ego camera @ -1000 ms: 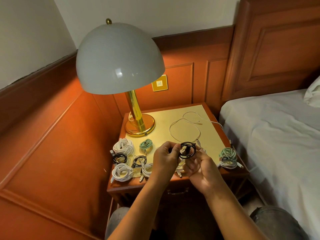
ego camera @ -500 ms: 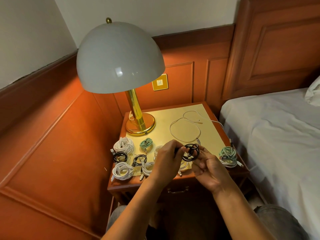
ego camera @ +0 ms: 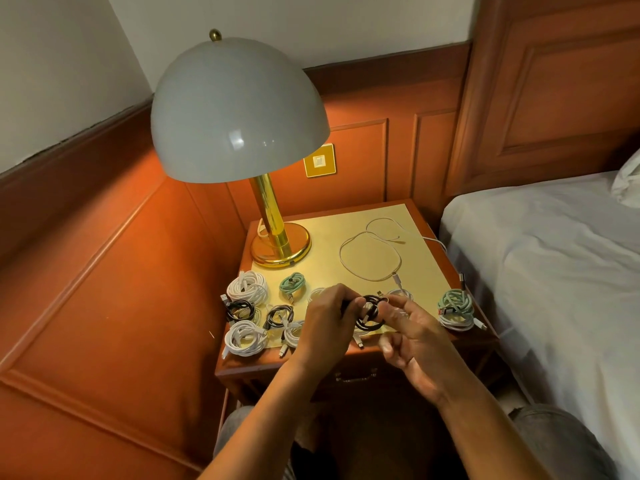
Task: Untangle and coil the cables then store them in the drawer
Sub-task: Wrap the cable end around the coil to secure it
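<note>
Both hands hold a small coiled black cable (ego camera: 370,315) over the front edge of the bedside table (ego camera: 408,351). My left hand (ego camera: 327,318) pinches its left side; my right hand (ego camera: 412,332) grips its right side with the lower fingers spread. Several finished coils lie at the front left: a white coil (ego camera: 247,285), a green coil (ego camera: 292,284), a black coil (ego camera: 240,309) and another white coil (ego camera: 242,337). A green and white bundle (ego camera: 456,309) sits at the front right. One loose white cable (ego camera: 372,252) sprawls uncoiled across the table top. The drawer with its handle (ego camera: 355,375) is shut.
A brass lamp (ego camera: 277,244) with a large white dome shade stands at the table's back left. A bed with white sheets (ego camera: 554,271) runs along the right side. Wooden wall panels enclose the left and back. My knees are below the table.
The black coil and both hands have dropped slightly toward the table's front edge. My right hand's lower fingers have spread apart while it keeps hold of the coil.
</note>
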Available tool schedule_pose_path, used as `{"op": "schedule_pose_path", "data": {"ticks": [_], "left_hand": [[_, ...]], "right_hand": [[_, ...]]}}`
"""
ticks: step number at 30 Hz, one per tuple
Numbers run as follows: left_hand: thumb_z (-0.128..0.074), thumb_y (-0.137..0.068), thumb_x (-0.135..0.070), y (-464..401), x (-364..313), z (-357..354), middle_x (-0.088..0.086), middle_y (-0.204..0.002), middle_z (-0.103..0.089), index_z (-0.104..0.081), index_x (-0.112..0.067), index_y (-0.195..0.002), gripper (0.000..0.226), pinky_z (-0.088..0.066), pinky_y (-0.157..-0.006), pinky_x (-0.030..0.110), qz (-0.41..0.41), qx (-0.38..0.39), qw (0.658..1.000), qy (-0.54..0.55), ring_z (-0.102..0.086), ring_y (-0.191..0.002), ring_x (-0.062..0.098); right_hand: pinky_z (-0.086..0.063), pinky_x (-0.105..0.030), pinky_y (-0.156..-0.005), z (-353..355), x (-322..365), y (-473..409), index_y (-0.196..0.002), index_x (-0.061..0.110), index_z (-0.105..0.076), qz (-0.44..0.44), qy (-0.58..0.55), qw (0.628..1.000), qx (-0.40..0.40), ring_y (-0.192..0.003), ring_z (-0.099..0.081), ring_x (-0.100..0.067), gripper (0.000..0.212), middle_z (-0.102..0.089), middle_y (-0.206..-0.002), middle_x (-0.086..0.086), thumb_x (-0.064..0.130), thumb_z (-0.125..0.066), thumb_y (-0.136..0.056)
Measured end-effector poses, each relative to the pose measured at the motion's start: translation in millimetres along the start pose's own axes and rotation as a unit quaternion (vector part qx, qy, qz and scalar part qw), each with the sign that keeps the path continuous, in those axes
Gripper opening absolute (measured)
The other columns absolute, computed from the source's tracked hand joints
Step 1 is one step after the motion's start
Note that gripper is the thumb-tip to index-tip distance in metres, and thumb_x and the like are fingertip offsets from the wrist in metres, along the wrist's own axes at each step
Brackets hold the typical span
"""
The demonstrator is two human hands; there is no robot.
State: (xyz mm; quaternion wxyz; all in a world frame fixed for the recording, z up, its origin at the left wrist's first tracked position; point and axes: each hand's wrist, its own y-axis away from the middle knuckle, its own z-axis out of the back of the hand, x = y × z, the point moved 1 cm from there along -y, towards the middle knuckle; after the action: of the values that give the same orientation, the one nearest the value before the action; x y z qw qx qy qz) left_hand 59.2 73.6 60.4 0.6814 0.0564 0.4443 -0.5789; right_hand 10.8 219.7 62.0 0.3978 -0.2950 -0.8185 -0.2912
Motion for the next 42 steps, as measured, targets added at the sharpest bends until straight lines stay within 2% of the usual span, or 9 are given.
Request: {"op": "schedule_pose_path", "data": {"ticks": [6, 12, 18, 22, 26, 30, 35, 39, 42], "left_hand": [[-0.056, -0.092, -0.027, -2.3, -6.0, -4.1, -0.005, -0.076, -0.060, -0.062, -0.012, -0.086, 0.018, -0.048, -0.061, 0.032, -0.013, -0.003, 1.000, 0.016, -0.057, -0.069, 0.015], [-0.061, -0.094, -0.014, 5.3, 2.3, -5.7, -0.003, -0.069, -0.059, -0.060, -0.016, -0.082, 0.012, -0.048, -0.052, 0.031, 0.058, 0.031, 0.993, 0.098, -0.057, -0.056, 0.012], [-0.061, -0.094, -0.012, 21.4, 10.4, -10.5, 0.010, -0.064, -0.063, -0.059, -0.018, -0.081, 0.014, -0.048, -0.050, 0.038, 0.134, 0.035, 0.979, 0.149, -0.057, -0.049, 0.016], [-0.059, -0.095, -0.012, 26.9, 14.4, -10.5, 0.013, -0.069, -0.065, -0.059, -0.007, -0.086, 0.010, -0.050, -0.050, 0.035, 0.154, 0.028, 0.975, 0.160, -0.060, -0.048, 0.016], [-0.060, -0.095, -0.012, 26.2, 17.1, -7.6, 0.002, -0.061, -0.063, -0.059, -0.006, -0.085, 0.012, -0.050, -0.052, 0.028, 0.166, -0.006, 0.974, 0.152, -0.061, -0.047, 0.013], [-0.060, -0.095, -0.011, 23.0, 16.2, -5.5, -0.003, -0.058, -0.060, -0.059, -0.006, -0.084, 0.012, -0.051, -0.052, 0.031, 0.167, -0.032, 0.972, 0.161, -0.060, -0.046, 0.012], [-0.057, -0.096, -0.011, 25.7, 19.1, -3.5, 0.005, -0.068, -0.060, -0.058, -0.007, -0.086, 0.011, -0.055, -0.057, 0.045, 0.187, -0.052, 0.959, 0.206, -0.063, -0.050, 0.012], [-0.054, -0.097, -0.009, 27.2, 16.8, -4.1, 0.007, -0.070, -0.062, -0.059, -0.006, -0.088, 0.011, -0.050, -0.051, 0.028, 0.191, -0.058, 0.951, 0.236, -0.060, -0.052, 0.012], [-0.054, -0.097, -0.008, 27.1, 16.5, -2.4, 0.008, -0.070, -0.060, -0.059, -0.008, -0.088, 0.011, -0.048, -0.051, 0.022, 0.200, -0.060, 0.943, 0.261, -0.058, -0.053, 0.013]], "right_hand": [[-0.026, -0.019, -0.033, -5.0, 4.1, -3.3, -0.107, 0.009, -0.057, 0.030, -0.007, 0.994, -0.108, -0.036, -0.038, -0.009, 0.012, -0.061, -0.080, -0.013, 0.008, -0.052, -0.096], [-0.036, -0.016, -0.037, -12.6, -1.8, -2.8, -0.107, 0.013, -0.059, 0.056, 0.118, 0.985, -0.115, -0.057, -0.061, -0.014, 0.021, -0.067, -0.091, -0.013, 0.017, -0.068, -0.089], [-0.029, -0.023, -0.038, -11.6, -12.4, -8.1, -0.113, 0.022, -0.052, -0.018, 0.250, 0.962, -0.109, -0.047, -0.044, -0.014, 0.021, -0.064, -0.081, -0.013, 0.019, -0.061, -0.094], [-0.036, -0.024, -0.036, -13.6, -6.8, -8.2, -0.117, 0.029, -0.039, -0.050, 0.345, 0.933, -0.085, -0.047, -0.055, -0.018, 0.029, -0.068, -0.087, -0.014, 0.023, -0.058, -0.095], [-0.037, -0.027, -0.038, -16.0, -12.3, -4.6, -0.116, 0.029, -0.041, -0.031, 0.332, 0.939, -0.084, -0.049, -0.056, -0.020, 0.038, -0.067, -0.076, -0.016, 0.001, -0.053, -0.092], [-0.040, -0.027, -0.042, -16.1, -23.2, -5.0, -0.118, 0.018, -0.045, -0.005, 0.260, 0.957, -0.131, -0.055, -0.056, -0.017, 0.033, -0.067, -0.087, -0.019, 0.003, -0.057, -0.091], [-0.051, -0.022, -0.053, -24.9, -19.7, -3.0, -0.090, 0.020, -0.056, 0.149, 0.419, 0.879, -0.174, -0.064, -0.063, -0.010, 0.011, -0.065, -0.080, -0.002, 0.027, -0.062, -0.093], [-0.050, -0.023, -0.060, -34.0, -20.0, -8.4, -0.083, 0.017, -0.062, 0.159, 0.488, 0.841, -0.172, -0.069, -0.060, -0.006, 0.025, -0.061, -0.074, 0.008, 0.041, -0.066, -0.089], [-0.053, -0.028, -0.068, -39.4, -19.3, -13.1, -0.090, 0.013, -0.066, 0.139, 0.520, 0.827, -0.163, -0.074, -0.061, -0.010, 0.018, -0.061, -0.076, 0.006, 0.031, -0.065, -0.092]]}}
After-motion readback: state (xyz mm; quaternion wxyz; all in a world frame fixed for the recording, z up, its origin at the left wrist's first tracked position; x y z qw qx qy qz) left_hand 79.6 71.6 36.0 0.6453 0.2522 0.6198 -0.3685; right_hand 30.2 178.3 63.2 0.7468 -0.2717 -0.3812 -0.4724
